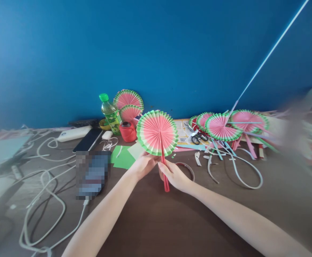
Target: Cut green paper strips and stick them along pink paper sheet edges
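A round pleated paper fan (156,132), pink with a green and white rim like a watermelon slice, stands upright on a red stick handle (165,178) over the brown table. My right hand (175,175) is closed round the red handle just below the fan. My left hand (143,165) pinches the fan's lower left edge, fingers closed on the paper. Both forearms reach in from the bottom of the view.
Several finished fans (222,125) lie piled at the right with paper strips and scissors (198,137); two more fans (128,103) lean on the blue wall. Around them: a green-capped bottle (110,113), a red tape dispenser (128,131), green paper (122,157), a tape ring (188,169), phones and white cables (46,200) at left.
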Demonstrator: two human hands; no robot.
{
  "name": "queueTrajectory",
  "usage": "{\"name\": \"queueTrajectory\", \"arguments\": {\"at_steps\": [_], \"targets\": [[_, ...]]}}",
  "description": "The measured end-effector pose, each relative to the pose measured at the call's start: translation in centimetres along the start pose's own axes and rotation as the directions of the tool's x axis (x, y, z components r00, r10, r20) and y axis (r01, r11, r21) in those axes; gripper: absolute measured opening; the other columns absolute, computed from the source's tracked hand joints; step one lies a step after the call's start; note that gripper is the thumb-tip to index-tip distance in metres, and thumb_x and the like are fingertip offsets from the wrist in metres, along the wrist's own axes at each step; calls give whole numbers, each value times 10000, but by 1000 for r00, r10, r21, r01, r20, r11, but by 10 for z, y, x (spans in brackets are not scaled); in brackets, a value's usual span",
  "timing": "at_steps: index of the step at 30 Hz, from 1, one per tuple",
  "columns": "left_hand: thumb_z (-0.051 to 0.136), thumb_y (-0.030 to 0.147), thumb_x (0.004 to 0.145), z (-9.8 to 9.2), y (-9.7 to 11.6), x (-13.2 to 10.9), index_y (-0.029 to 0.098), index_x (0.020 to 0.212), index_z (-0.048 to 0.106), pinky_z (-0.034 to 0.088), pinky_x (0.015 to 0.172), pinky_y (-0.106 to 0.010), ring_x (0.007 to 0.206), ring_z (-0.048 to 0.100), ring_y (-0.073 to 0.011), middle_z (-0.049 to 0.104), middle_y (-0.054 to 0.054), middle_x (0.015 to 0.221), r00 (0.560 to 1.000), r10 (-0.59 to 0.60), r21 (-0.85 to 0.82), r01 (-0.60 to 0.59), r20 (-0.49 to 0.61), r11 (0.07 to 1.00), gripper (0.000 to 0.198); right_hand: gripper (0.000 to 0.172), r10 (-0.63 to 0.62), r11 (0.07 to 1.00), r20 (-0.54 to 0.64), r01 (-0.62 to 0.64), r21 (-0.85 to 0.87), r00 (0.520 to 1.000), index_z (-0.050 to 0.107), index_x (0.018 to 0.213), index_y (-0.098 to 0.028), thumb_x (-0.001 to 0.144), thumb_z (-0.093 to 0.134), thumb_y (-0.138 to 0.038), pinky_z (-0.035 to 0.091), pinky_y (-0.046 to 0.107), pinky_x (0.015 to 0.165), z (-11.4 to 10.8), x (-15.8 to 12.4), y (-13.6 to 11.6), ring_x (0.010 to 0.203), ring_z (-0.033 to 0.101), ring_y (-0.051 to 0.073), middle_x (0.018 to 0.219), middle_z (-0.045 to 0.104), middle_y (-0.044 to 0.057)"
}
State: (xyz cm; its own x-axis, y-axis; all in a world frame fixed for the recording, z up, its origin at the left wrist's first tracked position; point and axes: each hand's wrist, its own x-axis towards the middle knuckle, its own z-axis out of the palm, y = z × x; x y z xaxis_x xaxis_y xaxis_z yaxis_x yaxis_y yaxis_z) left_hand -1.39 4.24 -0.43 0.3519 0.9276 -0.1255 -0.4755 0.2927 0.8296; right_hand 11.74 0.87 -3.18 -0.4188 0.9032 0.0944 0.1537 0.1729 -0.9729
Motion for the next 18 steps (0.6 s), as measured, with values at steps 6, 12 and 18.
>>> {"name": "queueTrajectory", "arguments": {"at_steps": [6, 12, 18], "targets": [[623, 100, 633, -4, -3, -2, 102, 680, 643, 496, 716, -312, 668, 638, -180, 650, -60, 634, 996, -79, 15, 78, 29, 997, 51, 379, 7, 1000, 19, -7, 14, 1000, 385, 659, -200, 889, 310, -491, 399, 248, 570, 1, 0, 0, 519, 461, 97, 559, 482, -30], [667, 174, 621, -9, -8, -1, 114, 694, 642, 511, 588, -302, 698, 647, -217, 665, -75, 680, 985, -149, 5, 149, 82, 989, 98, 416, 19, 1000, 55, -20, 12, 998, 394, 634, -199, 882, 294, -517, 404, 252, 574, 1, 0, -1, 504, 465, 98, 537, 490, -23], [647, 150, 589, -4, -11, -2, 117, 576, 616, 515, 612, -304, 725, 649, -236, 641, -68, 595, 990, -136, 1, 136, 20, 991, 47, 358, 24, 1000, 36, -23, -21, 999, 387, 652, -200, 881, 330, -469, 400, 252, 587, 1, 1, 3, 546, 487, 109, 574, 502, -21]]}}
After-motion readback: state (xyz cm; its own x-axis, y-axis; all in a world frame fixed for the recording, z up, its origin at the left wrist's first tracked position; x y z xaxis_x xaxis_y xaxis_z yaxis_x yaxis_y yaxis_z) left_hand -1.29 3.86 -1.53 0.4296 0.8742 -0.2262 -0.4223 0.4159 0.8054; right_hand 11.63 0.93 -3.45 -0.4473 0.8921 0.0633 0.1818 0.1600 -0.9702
